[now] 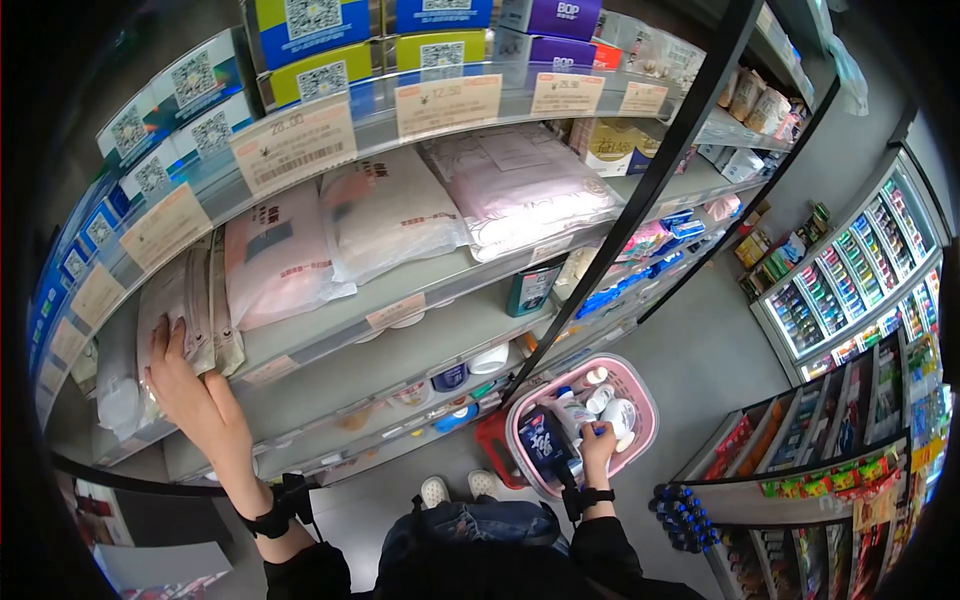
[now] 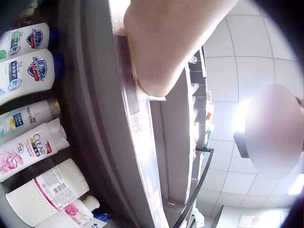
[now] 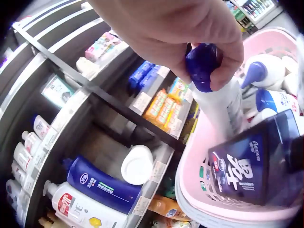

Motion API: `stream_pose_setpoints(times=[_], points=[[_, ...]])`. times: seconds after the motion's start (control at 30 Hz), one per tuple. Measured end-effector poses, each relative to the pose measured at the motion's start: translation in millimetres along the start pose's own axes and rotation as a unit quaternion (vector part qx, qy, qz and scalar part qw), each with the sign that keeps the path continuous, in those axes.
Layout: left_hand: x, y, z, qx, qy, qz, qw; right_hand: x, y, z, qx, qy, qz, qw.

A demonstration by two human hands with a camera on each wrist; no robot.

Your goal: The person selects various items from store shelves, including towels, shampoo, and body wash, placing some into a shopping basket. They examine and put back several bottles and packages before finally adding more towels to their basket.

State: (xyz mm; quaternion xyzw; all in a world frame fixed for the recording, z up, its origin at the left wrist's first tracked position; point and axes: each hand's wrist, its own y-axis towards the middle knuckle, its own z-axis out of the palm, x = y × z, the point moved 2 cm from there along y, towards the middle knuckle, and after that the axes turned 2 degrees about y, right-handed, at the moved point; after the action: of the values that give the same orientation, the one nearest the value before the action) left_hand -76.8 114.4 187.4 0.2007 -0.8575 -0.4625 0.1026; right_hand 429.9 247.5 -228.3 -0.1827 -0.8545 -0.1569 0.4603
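My left hand (image 1: 192, 392) rests on a clear-wrapped package (image 1: 170, 285) at the left end of the middle shelf, its fingers stretched out and the thumb apart. Beside it stand zip-edged packs (image 1: 212, 310) and a pink package (image 1: 275, 260). In the left wrist view, part of this hand (image 2: 159, 47) shows above the shelf edge. My right hand (image 1: 598, 445) is over the pink basket (image 1: 645, 385). Seen from the right wrist, its fingers grip the dark blue cap of a white bottle (image 3: 218, 109). A dark blue bottle (image 3: 251, 166) lies close by in the basket.
More white bottles (image 3: 268, 71) fill the basket. A black post (image 1: 620, 260) rises at the shelf's right side. Price tags (image 1: 290, 145) line the shelf edge. Lower shelves hold shampoo bottles (image 2: 31, 147). A drinks cooler (image 1: 850, 260) stands at the far right.
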Motion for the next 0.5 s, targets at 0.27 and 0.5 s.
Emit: stream_pose_setpoints(times=[0.27,0.5], points=[[-3.0,-10.5,3.2,-0.111,-0.106,-0.056,0.987,142.3,2.5,-75.8,-0.019,-0.003,-0.068,0.998],[-61.3,-69.1,5.3,0.045,-0.323,0.074,0.942,237.8,-4.4,-110.7,0.152,0.271,-0.103,0.945]])
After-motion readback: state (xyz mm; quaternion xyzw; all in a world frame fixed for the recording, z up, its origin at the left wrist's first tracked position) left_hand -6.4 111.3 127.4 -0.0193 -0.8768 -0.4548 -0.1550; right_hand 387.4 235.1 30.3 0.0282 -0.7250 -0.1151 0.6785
